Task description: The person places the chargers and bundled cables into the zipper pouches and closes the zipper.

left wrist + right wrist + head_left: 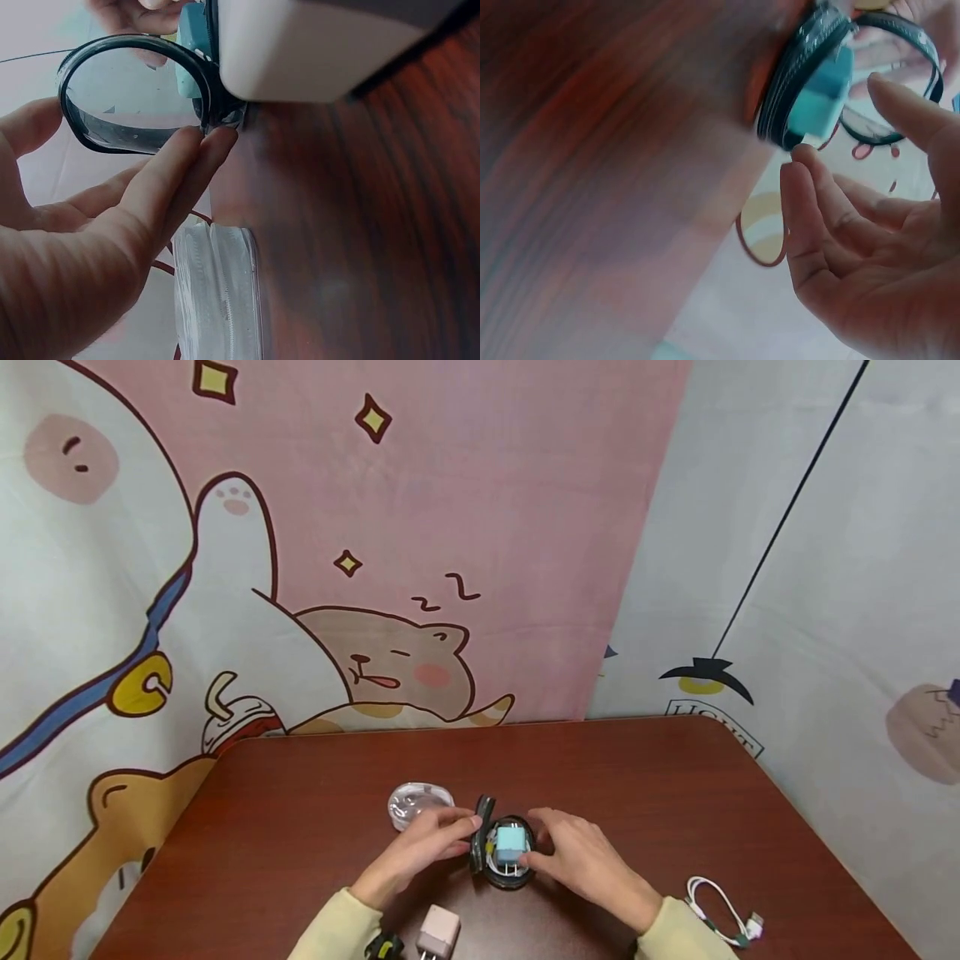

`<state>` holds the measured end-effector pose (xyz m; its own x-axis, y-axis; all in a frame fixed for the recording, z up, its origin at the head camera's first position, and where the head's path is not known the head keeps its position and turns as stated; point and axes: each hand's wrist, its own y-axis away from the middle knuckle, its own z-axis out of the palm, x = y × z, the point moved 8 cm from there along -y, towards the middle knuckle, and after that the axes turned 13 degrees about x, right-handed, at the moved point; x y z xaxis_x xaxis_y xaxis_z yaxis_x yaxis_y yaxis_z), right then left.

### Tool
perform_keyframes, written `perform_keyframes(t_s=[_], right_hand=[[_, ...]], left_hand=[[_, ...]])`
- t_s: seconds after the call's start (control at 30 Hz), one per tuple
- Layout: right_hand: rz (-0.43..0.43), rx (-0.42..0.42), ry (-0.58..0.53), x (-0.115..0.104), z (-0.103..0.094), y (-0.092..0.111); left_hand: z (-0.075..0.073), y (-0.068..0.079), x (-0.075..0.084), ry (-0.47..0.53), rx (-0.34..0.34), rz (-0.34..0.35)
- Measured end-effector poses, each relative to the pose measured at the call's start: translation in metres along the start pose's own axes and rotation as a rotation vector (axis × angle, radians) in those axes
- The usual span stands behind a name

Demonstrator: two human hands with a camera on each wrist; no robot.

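A small round zip case [509, 882] with black edging stands unzipped on the table, its see-through lid [120, 86] raised on the left. Inside it sit a light blue charger plug [511, 842], prongs toward me, and a white cable. My left hand [427, 847] holds the lid by its edge, thumb on one side and fingers on the other. On the case's right side, my right hand [581, 856] touches the rim with its fingertips; its thumb is close to the blue plug and its fingers are loosely bent.
Behind my left hand lies a clear round case [412, 797]. Nearer me are a pink charger plug [438, 931] and a black-and-yellow item [384, 947], partly hidden by the sleeve. A coiled white cable [712, 906] lies at right on the brown table [600, 768].
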<state>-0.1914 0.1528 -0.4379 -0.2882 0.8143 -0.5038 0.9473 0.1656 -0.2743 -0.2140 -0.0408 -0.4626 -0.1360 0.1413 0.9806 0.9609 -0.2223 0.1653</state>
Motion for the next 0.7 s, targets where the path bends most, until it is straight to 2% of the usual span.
perform_keyframes(t_s=[0.2,0.6,0.7], right_hand=[[0.072,0.002,0.024,0.021,-0.008,0.004],[0.06,-0.004,0.036,0.031,-0.008,0.008],[0.056,0.009,0.043,0.031,-0.01,0.009]], left_hand=[[0.002,0.001,0.003,-0.022,0.005,0.03],[0.004,0.004,0.005,-0.103,-0.019,0.076],[0.004,0.002,0.008,-0.171,-0.026,0.145]])
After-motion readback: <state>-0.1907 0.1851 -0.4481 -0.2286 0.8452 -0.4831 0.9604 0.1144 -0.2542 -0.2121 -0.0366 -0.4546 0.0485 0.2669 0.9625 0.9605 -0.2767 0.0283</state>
